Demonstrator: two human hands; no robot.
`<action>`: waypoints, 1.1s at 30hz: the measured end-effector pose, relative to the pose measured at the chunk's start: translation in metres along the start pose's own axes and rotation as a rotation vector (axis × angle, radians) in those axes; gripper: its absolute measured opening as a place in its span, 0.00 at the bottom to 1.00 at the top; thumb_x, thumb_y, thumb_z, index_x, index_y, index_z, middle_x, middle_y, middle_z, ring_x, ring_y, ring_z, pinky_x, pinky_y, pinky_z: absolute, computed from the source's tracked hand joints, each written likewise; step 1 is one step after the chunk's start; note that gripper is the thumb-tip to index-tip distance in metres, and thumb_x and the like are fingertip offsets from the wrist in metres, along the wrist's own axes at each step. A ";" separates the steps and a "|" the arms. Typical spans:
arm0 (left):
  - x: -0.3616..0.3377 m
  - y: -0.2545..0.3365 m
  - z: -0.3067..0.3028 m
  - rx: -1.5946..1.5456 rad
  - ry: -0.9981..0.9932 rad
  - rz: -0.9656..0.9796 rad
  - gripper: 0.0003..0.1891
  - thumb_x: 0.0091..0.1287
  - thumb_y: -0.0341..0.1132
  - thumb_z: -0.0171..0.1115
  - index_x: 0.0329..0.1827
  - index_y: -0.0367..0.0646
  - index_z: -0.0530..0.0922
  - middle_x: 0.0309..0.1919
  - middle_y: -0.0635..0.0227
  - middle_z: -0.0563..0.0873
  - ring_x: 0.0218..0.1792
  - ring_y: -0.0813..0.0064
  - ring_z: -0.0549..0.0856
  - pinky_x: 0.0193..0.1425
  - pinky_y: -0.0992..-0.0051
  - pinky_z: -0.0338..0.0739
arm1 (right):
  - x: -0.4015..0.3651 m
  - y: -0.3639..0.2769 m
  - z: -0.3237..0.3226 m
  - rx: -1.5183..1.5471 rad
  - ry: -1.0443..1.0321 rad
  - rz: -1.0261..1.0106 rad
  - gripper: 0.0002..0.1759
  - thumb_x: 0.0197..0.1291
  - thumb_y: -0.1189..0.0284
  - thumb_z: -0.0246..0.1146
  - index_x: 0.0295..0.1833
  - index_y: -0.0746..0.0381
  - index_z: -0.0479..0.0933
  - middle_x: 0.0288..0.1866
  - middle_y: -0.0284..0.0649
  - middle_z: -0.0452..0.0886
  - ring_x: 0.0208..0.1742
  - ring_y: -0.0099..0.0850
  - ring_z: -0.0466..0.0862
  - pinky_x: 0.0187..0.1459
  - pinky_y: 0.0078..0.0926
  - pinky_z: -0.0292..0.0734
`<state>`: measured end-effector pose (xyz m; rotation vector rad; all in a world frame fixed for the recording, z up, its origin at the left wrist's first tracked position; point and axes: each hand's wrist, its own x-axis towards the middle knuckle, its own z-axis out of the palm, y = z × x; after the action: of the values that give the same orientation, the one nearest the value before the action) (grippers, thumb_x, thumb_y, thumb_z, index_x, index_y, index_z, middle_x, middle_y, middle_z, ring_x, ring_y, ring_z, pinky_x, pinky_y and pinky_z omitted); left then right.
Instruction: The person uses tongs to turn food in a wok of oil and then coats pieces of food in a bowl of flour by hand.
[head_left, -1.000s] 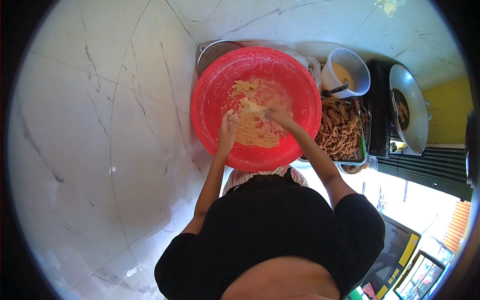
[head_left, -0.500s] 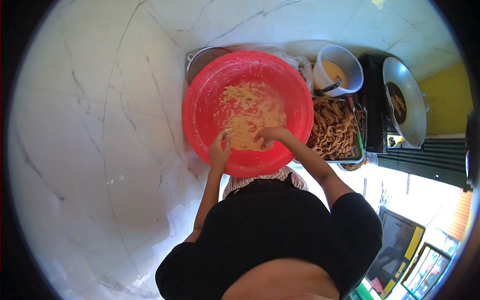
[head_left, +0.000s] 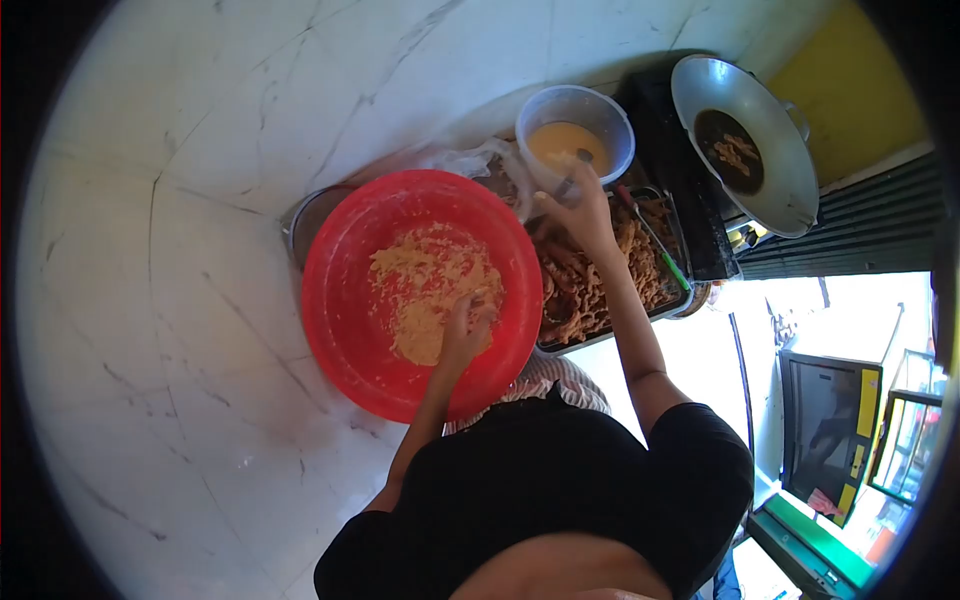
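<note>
My left hand (head_left: 468,330) is inside a red basin (head_left: 330,290), over the crumbly yellowish flour mixture (head_left: 425,330) at its bottom. Its fingers look slightly apart, with nothing visible in them. At the near rim of a white plastic bucket (head_left: 624,140) is my right hand (head_left: 588,215), thumb spread away from the fingers. A dark-ended utensil (head_left: 584,155) leans in the bucket's pale yellow batter (head_left: 555,140), its handle beside or between my right thumb and fingers. Whether the hand touches that handle is hard to make out.
A tray of brown fried strips (head_left: 600,290) sits below the bucket, green-handled tongs (head_left: 670,262) on it. Right of these, a wok (head_left: 785,160) with dark oil and frying pieces stands on a black stove (head_left: 695,220). A plastic bag (head_left: 470,160) lies behind the basin.
My right hand has left the basin and moved up and right to the bucket. My left hand has moved further in over the flour. The view has turned towards the right.
</note>
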<state>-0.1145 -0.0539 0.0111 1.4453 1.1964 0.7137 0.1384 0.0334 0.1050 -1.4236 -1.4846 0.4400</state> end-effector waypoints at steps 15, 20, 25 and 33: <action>0.051 0.023 0.079 -0.043 -0.114 0.094 0.43 0.54 0.30 0.56 0.66 0.27 0.36 0.66 0.45 0.45 0.69 0.58 0.45 0.71 0.69 0.39 | 0.010 0.069 0.006 -0.606 -0.047 -0.100 0.36 0.34 0.62 0.70 0.53 0.58 0.68 0.48 0.44 0.73 0.52 0.43 0.72 0.59 0.44 0.59; 0.031 0.019 0.075 0.014 -0.115 0.106 0.44 0.54 0.31 0.56 0.66 0.28 0.35 0.66 0.46 0.45 0.69 0.58 0.44 0.71 0.69 0.38 | 0.012 0.063 0.010 -0.609 0.012 -0.099 0.36 0.36 0.61 0.70 0.54 0.59 0.67 0.47 0.44 0.75 0.52 0.40 0.73 0.57 0.40 0.61; 0.030 0.018 0.071 0.004 -0.148 0.110 0.44 0.55 0.32 0.56 0.66 0.28 0.36 0.67 0.46 0.44 0.69 0.58 0.43 0.71 0.68 0.38 | 0.012 0.076 0.009 -0.547 -0.001 -0.162 0.34 0.37 0.61 0.69 0.53 0.61 0.69 0.44 0.46 0.77 0.48 0.41 0.75 0.55 0.38 0.64; 0.036 0.045 0.037 -0.083 -0.235 -0.112 0.45 0.60 0.50 0.59 0.67 0.29 0.42 0.66 0.44 0.51 0.68 0.58 0.50 0.70 0.66 0.43 | 0.024 -0.013 -0.029 -0.349 -0.046 -0.110 0.31 0.37 0.63 0.69 0.51 0.64 0.72 0.42 0.47 0.78 0.49 0.42 0.75 0.53 0.39 0.64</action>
<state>-0.0571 -0.0301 0.0384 1.3417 1.0443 0.4961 0.1591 0.0412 0.1377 -1.5974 -1.7285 0.1492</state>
